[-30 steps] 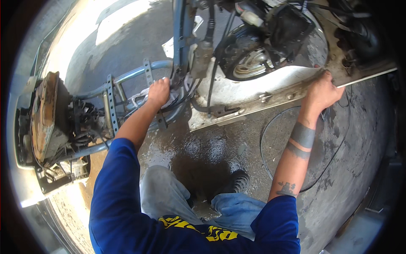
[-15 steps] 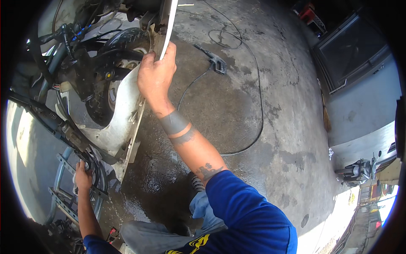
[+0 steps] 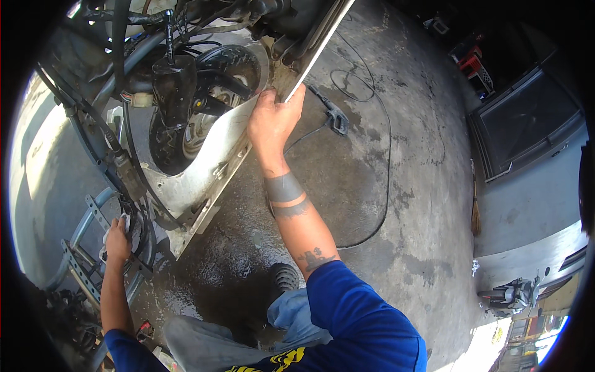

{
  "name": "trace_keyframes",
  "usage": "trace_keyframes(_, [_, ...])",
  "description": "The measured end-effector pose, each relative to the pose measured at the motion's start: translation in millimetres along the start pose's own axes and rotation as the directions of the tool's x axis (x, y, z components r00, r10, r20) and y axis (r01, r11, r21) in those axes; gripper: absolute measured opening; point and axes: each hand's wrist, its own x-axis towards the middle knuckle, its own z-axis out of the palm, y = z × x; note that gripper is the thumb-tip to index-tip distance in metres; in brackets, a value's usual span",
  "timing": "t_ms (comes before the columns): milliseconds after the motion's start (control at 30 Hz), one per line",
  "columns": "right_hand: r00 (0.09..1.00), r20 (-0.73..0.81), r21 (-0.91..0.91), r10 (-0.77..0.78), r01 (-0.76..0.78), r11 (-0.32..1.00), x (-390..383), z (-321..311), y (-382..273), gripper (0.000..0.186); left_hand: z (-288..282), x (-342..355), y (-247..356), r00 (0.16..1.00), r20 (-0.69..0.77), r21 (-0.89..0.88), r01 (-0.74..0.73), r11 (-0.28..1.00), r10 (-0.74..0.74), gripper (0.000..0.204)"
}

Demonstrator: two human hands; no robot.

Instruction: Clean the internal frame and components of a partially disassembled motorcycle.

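- Panel point(image 3: 214, 147), white and dirty, slants across the upper left part of the view, and its long, straight edge runs from near the left hand's side up past the right hand.
- The right hand point(image 3: 276, 118) has its grip clamped on that edge, with the thumb on one side and the fingers wrapped around the other.
- The left hand point(image 3: 118, 240) is low on the left, by the bent tubes and black cables of a blue-grey metal frame point(image 3: 80, 268).
- The left grip is curled at something pale, maybe a rag point(image 3: 126, 222); it is too small to tell if the fingers close all the way on it.
- The frame has flat bars with rows of round holes, and these bars are near the left hand.
- A wheel point(image 3: 166, 146) with a black tyre is next to the panel, inside its curved cut.
- Dark parts and wires crowd around the wheel, at the top left.
- The floor point(image 3: 427, 198) is grey, with a dark, wet, shiny patch below the panel.
- A dark spray gun point(image 3: 336, 119) lies on the floor, to the right of the right hand.
- A thin black hose point(image 3: 389, 180) makes a big curve on the floor.
- A broom point(image 3: 475, 214) and a motorbike point(image 3: 511, 294) are far off at the right.
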Motion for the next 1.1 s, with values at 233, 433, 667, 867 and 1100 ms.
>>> trace_keyframes(233, [0.989,-0.022,0.106,-0.146,0.148,0.983,23.1,-10.8,5.9,0.025,43.1,-7.8,-9.9,0.882,-0.404,-0.251,0.151,0.956,-0.245,0.048])
trace_keyframes(433, [0.988,0.075,0.083,-0.136,0.130,0.988,12.6,6.9,8.3,0.040,6.9,-37.7,-13.6,0.908,-0.184,-0.247,0.329,0.911,-0.378,0.038])
trace_keyframes(667, [0.992,0.015,0.074,-0.128,0.127,0.989,9.8,4.2,6.6,0.035,-55.2,-33.4,10.0,0.887,-0.124,-0.768,0.198,0.609,-0.445,0.014])
trace_keyframes(867, [0.986,0.020,0.130,-0.167,0.163,0.978,13.5,10.0,7.9,0.035,-4.3,3.3,70.6,0.864,-0.372,-0.712,-0.031,0.701,-0.340,0.032])
trace_keyframes(1100, [0.978,0.039,0.076,-0.204,0.200,0.977,20.5,0.9,17.6,0.030,5.7,-11.7,58.6,0.985,-0.003,-0.489,0.147,0.860,-0.171,0.035])
